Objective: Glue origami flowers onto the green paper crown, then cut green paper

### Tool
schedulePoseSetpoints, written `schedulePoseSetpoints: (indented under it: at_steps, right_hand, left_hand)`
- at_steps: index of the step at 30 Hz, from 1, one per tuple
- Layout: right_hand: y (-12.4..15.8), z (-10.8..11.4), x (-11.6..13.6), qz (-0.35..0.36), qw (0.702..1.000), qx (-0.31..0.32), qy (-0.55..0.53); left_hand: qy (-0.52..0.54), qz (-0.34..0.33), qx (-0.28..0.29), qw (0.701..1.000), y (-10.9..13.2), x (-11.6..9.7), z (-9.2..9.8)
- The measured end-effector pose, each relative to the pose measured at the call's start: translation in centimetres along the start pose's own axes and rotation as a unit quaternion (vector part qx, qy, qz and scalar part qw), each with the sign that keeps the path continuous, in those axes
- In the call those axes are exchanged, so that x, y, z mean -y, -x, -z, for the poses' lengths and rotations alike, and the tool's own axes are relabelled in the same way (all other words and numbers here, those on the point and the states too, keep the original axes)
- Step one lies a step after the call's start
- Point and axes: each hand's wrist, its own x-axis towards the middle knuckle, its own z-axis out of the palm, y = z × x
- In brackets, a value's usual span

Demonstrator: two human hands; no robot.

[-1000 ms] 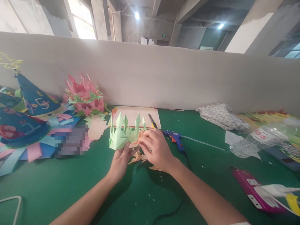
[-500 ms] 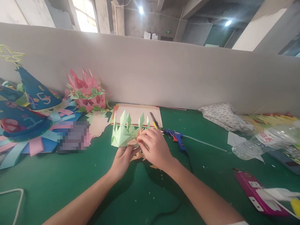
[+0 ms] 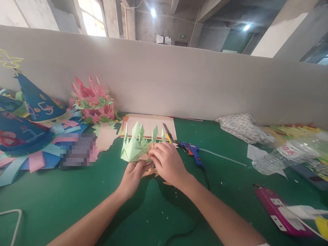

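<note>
A pale green folded-paper crown (image 3: 133,149) with pointed tips stands upright in front of me, just above the green table. My left hand (image 3: 133,176) is closed on its lower edge, thumb and fingers pinching from below. On the crown's front right, my right hand (image 3: 166,160) presses an orange paper flower (image 3: 145,156) against the green wall; its fingers cover most of that flower. More orange paper flowers (image 3: 149,172) lie on the table beneath my hands, partly hidden by them.
Right of my hands lie a blue glue gun (image 3: 193,152) with its cord and a utility knife (image 3: 168,133). Paper sheets (image 3: 151,121) lie behind. Pink paper crowns (image 3: 93,99) and blue cone hats (image 3: 41,102) stand left. A plastic bottle (image 3: 287,152) and a magenta power strip (image 3: 278,208) are right.
Both hands keep their hold on the crown and the orange flower, almost unmoved. The whole view has shifted very slightly.
</note>
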Motion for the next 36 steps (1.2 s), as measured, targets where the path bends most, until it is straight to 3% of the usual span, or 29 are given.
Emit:
schedulePoseSetpoints:
  at_steps: [7,14,22,36]
  right_hand:
    - [0.02,0.09,0.10,0.006,1.000,0.005,0.011]
    - [0.16,-0.07,0.10,-0.006,1.000,0.013,0.010]
    - [0.16,-0.11,0.35,-0.003,1.000,0.009,0.005]
    - [0.47,-0.31,0.83,-0.020,1.000,0.009,0.010]
  left_hand:
    - [-0.023,0.001,-0.008,1.000,0.07,-0.06,-0.07]
    - [-0.037,0.017,0.025,0.999,0.22,-0.35,-0.06]
    - [-0.058,0.018,-0.005,0.998,0.12,-0.08,0.16]
    - [-0.084,0.017,-0.005,0.996,0.12,-0.10,0.38]
